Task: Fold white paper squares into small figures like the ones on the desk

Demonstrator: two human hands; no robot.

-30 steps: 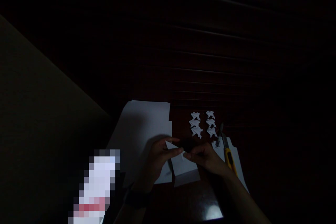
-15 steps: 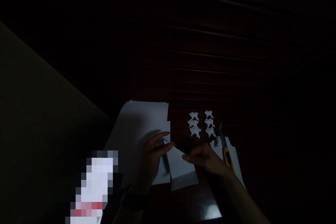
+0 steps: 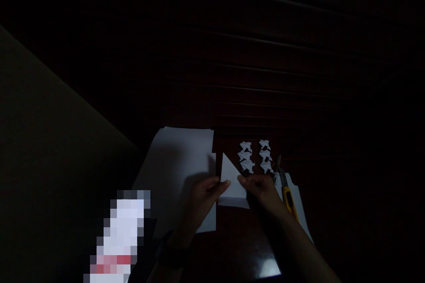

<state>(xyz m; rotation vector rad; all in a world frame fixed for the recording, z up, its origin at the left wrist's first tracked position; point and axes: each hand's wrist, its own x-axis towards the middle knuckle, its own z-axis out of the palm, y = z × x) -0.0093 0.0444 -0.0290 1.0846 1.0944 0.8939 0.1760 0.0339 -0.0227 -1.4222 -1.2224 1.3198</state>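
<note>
Between my hands is a small piece of white paper (image 3: 231,188), its top folded to a slanted point and a creased strip along its lower edge. My left hand (image 3: 206,194) pinches its left edge, thumb on the front face. On the opposite side my right hand (image 3: 262,190) grips the slanted edge between thumb and fingers. Just beyond my right hand, small folded paper figures (image 3: 245,157) stand in two columns, with the second column (image 3: 264,155) to the right. The fingers behind the paper are partly hidden.
Large white sheets (image 3: 179,146) lie stacked at the left. A yellow utility knife (image 3: 288,199) rests on more white paper (image 3: 300,205) at the right, beside a dark pen-like item (image 3: 278,161). The dark tabletop (image 3: 232,243) reflects light near its front. The scene is dim.
The paper piece has turned more upright and risen slightly, its pointed top now showing. My left hand has shifted right and closed on its edge; my right hand has moved up along the slanted side.
</note>
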